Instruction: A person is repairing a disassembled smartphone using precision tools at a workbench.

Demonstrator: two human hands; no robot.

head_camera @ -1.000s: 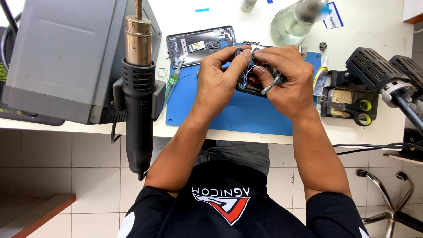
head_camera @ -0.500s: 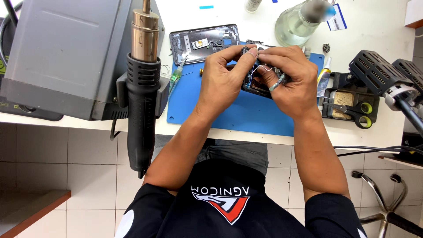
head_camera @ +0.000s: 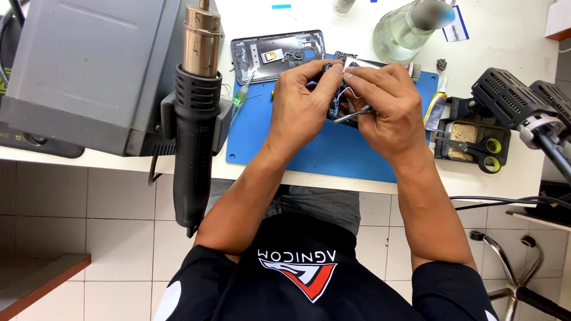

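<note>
Both hands meet over the far half of the blue work mat (head_camera: 309, 142), which lies on the white tabletop (head_camera: 511, 35). Between them sits a small opened phone body (head_camera: 340, 101), dark with thin wires showing, held up just above the mat rather than resting flat on it. The left hand (head_camera: 300, 104) closes round the near-left side of the phone body, thumb and forefinger pinched at its top edge. The right hand (head_camera: 389, 110) grips the opposite side, its fingertips touching those of the left at the top, and a slim metal tool (head_camera: 351, 117) pokes out from under its fingers; how firmly that tool is held cannot be told. Just beyond the hands, at the mat's far edge, lies a separate grey phone frame (head_camera: 276, 54). A hot-air gun (head_camera: 195, 119) hangs in its holder on the grey station (head_camera: 89, 65) to the left. To the right stand a clear glass flask (head_camera: 401, 30), a small tube (head_camera: 435, 110) and a black sponge tray (head_camera: 470, 134).
</note>
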